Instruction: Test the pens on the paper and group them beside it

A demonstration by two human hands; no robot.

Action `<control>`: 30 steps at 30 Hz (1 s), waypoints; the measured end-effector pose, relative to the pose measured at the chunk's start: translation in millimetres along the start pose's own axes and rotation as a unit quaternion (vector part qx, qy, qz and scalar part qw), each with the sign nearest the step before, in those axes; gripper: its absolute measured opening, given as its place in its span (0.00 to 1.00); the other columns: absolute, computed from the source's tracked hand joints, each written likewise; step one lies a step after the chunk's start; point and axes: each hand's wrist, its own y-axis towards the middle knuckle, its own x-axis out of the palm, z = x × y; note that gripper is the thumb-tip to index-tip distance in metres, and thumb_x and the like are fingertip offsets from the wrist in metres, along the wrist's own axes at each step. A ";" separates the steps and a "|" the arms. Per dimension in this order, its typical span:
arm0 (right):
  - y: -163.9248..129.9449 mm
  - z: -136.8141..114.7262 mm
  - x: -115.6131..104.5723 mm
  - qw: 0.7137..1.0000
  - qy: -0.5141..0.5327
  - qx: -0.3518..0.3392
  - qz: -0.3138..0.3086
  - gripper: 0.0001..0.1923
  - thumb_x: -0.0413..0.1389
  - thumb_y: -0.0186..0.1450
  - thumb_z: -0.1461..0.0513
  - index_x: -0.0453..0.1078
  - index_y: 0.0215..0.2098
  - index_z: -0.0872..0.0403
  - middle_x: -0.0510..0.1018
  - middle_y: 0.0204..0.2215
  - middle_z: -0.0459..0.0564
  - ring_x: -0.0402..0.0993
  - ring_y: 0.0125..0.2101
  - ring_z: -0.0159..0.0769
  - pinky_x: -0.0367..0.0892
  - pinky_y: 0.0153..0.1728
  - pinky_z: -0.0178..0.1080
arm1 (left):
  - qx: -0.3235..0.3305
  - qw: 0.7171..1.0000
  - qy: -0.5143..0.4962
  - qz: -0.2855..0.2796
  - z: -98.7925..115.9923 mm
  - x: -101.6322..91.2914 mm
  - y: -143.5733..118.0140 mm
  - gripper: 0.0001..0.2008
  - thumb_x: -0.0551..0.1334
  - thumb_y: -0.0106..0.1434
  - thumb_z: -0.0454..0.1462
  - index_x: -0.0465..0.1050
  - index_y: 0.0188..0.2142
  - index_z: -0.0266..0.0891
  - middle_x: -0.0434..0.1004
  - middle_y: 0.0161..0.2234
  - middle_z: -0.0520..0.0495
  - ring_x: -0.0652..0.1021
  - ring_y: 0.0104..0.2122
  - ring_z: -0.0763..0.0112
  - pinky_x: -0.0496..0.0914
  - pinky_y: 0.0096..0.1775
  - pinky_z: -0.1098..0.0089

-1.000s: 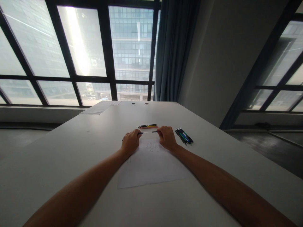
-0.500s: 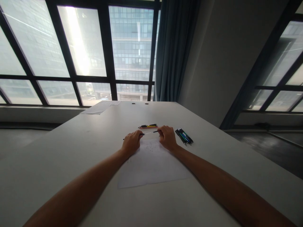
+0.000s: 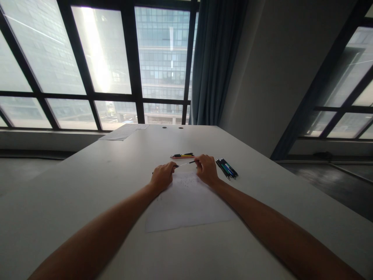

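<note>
Both my hands hold one thin pen [image 3: 184,163] stretched between them above the far edge of a white sheet of paper [image 3: 186,204]. My left hand [image 3: 162,177] pinches its left part, and a dark tip sticks out past the knuckles. My right hand [image 3: 207,170] grips the right end. Faint scribbles mark the paper just below the pen. The sheet lies flat on the white table [image 3: 87,186].
A small group of pens [image 3: 182,156], one orange, lies just beyond my hands. A bundle of dark, green and blue pens [image 3: 226,168] lies to the right of my right hand. More paper sheets [image 3: 124,132] lie at the table's far left edge by the windows.
The pen has tilted slightly, its left end dropping and its right end lifting. Both hands stay almost in place.
</note>
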 end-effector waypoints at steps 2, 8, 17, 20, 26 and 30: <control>-0.1 1.2 0.9 1.000 0.008 0.006 0.000 0.06 0.49 0.64 0.69 0.65 0.34 0.53 0.74 0.30 0.48 0.67 0.34 0.38 0.55 0.39 0.42 | -0.001 1.000 0.000 -0.001 -0.5 0.4 0.0 0.11 0.51 0.67 0.31 0.68 0.45 0.40 0.79 0.34 0.49 0.78 0.32 0.67 0.69 0.37 0.69; -0.5 4.2 2.6 0.999 0.044 0.006 0.010 0.05 0.50 0.65 0.68 0.65 0.34 0.52 0.75 0.32 0.47 0.68 0.33 0.37 0.55 0.39 0.41 | 0.004 1.000 -0.002 0.001 1.1 -0.9 -0.2 0.10 0.51 0.67 0.32 0.67 0.44 0.40 0.79 0.34 0.49 0.78 0.33 0.68 0.69 0.37 0.69; 0.1 2.6 0.0 0.998 0.057 0.013 0.019 0.04 0.48 0.66 0.65 0.64 0.35 0.52 0.75 0.32 0.48 0.69 0.33 0.37 0.57 0.41 0.41 | -0.037 0.999 0.013 0.004 5.8 -5.9 0.2 0.10 0.49 0.71 0.37 0.67 0.44 0.40 0.79 0.34 0.48 0.79 0.34 0.67 0.68 0.37 0.70; 0.1 1.9 -0.6 0.998 0.054 0.005 0.010 0.05 0.48 0.66 0.65 0.64 0.35 0.52 0.75 0.32 0.48 0.69 0.33 0.37 0.57 0.41 0.41 | -0.049 0.999 0.014 0.004 6.4 -6.2 0.6 0.10 0.49 0.71 0.38 0.67 0.44 0.41 0.79 0.35 0.48 0.79 0.34 0.67 0.68 0.36 0.70; -0.6 1.4 0.0 0.998 0.055 0.004 -0.004 0.06 0.48 0.65 0.67 0.65 0.34 0.53 0.75 0.31 0.48 0.68 0.33 0.37 0.57 0.41 0.41 | -0.056 0.998 0.006 0.012 7.0 -6.9 0.3 0.09 0.49 0.71 0.38 0.66 0.45 0.41 0.80 0.36 0.48 0.79 0.34 0.67 0.68 0.36 0.70; -0.5 3.0 0.7 0.998 0.060 -0.009 -0.005 0.06 0.48 0.65 0.68 0.65 0.34 0.53 0.74 0.30 0.48 0.68 0.33 0.37 0.56 0.40 0.41 | -0.047 0.999 0.000 0.017 6.3 -6.5 0.0 0.09 0.49 0.71 0.37 0.65 0.46 0.41 0.79 0.35 0.49 0.79 0.34 0.67 0.68 0.37 0.70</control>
